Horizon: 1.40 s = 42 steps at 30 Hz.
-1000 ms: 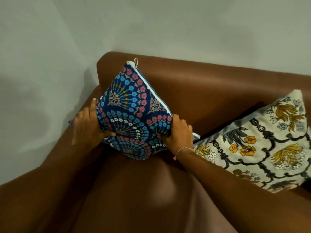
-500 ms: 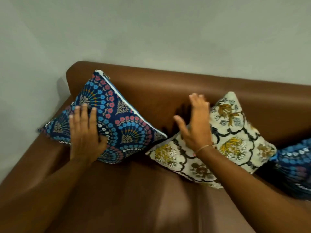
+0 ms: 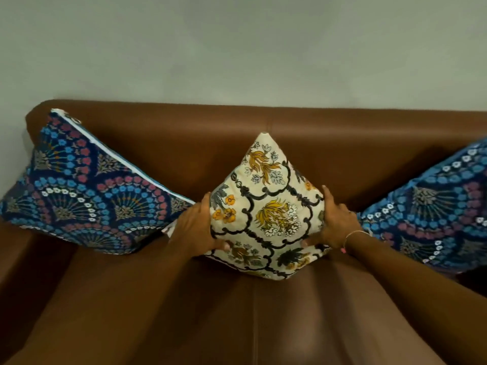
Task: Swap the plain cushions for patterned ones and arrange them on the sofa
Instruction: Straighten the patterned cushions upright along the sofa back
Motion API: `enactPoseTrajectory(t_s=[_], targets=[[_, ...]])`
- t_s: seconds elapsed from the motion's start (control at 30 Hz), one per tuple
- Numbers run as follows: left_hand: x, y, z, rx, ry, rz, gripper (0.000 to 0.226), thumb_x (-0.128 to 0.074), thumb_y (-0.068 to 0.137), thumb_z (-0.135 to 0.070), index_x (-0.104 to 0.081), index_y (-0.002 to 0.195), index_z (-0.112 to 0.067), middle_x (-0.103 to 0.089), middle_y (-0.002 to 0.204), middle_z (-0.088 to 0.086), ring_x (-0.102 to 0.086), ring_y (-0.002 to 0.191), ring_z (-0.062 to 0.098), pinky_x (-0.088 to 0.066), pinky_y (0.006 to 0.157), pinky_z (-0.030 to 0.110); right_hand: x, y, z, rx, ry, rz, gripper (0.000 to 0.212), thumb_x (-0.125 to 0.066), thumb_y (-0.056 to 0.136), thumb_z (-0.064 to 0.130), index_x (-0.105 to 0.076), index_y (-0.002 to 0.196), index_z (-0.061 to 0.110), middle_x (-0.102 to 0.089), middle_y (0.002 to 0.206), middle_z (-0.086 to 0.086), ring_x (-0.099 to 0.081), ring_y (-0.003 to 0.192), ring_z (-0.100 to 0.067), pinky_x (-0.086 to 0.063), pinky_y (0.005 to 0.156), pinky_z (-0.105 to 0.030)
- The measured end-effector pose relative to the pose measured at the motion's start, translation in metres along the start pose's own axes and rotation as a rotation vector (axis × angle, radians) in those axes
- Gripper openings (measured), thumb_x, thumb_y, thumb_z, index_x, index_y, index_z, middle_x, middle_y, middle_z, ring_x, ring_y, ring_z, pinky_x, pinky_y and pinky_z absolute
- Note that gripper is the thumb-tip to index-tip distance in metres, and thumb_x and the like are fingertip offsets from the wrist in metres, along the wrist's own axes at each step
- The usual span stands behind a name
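Observation:
A cream cushion with yellow flowers and black scrollwork (image 3: pixel 266 206) stands on one corner in the middle of the brown sofa (image 3: pixel 263 320), against the backrest. My left hand (image 3: pixel 196 227) grips its left side and my right hand (image 3: pixel 334 222) grips its right side. A dark blue cushion with a fan-and-flower print (image 3: pixel 87 191) leans in the sofa's left corner. A second blue patterned cushion (image 3: pixel 437 214) leans at the right, cut off by the frame edge.
The sofa's backrest (image 3: pixel 342 143) runs against a plain grey-green wall (image 3: pixel 237 48). The brown seat in front of the cushions has a centre seam. A thin bracelet is on my right wrist.
Both hands left the left blue cushion and took hold of the cream floral cushion, which now stands on its corner in the middle. My view has shifted right, showing the right blue cushion.

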<state>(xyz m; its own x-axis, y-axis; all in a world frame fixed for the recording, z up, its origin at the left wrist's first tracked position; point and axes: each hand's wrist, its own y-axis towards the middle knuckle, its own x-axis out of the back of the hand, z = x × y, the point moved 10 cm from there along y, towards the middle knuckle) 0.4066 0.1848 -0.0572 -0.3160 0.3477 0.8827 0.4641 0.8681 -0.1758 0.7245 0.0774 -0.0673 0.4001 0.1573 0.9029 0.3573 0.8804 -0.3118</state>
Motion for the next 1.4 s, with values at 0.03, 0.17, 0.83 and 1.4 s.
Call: enactPoseTrajectory(t_s=[0.03,0.17,0.83,1.4], targets=[[-0.002,0.002,-0.002,0.013,-0.006,-0.039,0.137,-0.091,0.043,-0.059,-0.018,0.151,-0.017,-0.049,0.145,0.008,-0.044,0.135,0.031,-0.038,0.110,0.053,-0.006,0.002,-0.004,-0.013,0.010,-0.002,0.145,-0.086,0.040,0.066,0.001,0.150,0.028,-0.052,0.134,-0.019,-0.045,0.124,-0.039,-0.035,0.104,-0.050],[0.012,0.003,-0.022,-0.048,-0.029,-0.237,0.109,-0.093,0.050,-0.045,-0.036,0.140,-0.018,-0.059,0.130,0.004,-0.054,0.124,0.029,-0.042,0.104,0.053,0.001,-0.002,-0.011,0.000,-0.003,-0.210,0.086,-0.082,0.058,0.056,-0.041,0.125,0.019,-0.062,0.113,-0.013,-0.051,0.109,-0.036,-0.038,0.092,-0.045],[0.020,0.001,-0.039,-0.116,0.284,-0.298,0.123,-0.081,0.067,-0.031,0.000,0.156,-0.009,-0.007,0.165,0.019,-0.002,0.153,0.033,-0.013,0.123,0.054,-0.010,-0.007,-0.005,0.070,0.298,-0.198,0.106,-0.083,0.060,0.038,-0.024,0.147,0.021,-0.038,0.151,-0.010,-0.035,0.134,-0.037,-0.033,0.110,-0.051],[-0.164,0.041,-0.348,-0.297,-0.020,0.104,0.131,-0.063,0.065,-0.082,0.015,0.155,-0.028,-0.002,0.168,0.000,-0.009,0.153,0.021,-0.023,0.121,0.047,0.176,-0.032,-0.366,-0.061,0.084,-0.308,0.149,-0.072,0.036,0.087,-0.008,0.153,0.020,-0.025,0.159,-0.013,-0.023,0.146,-0.034,-0.019,0.116,-0.062]])
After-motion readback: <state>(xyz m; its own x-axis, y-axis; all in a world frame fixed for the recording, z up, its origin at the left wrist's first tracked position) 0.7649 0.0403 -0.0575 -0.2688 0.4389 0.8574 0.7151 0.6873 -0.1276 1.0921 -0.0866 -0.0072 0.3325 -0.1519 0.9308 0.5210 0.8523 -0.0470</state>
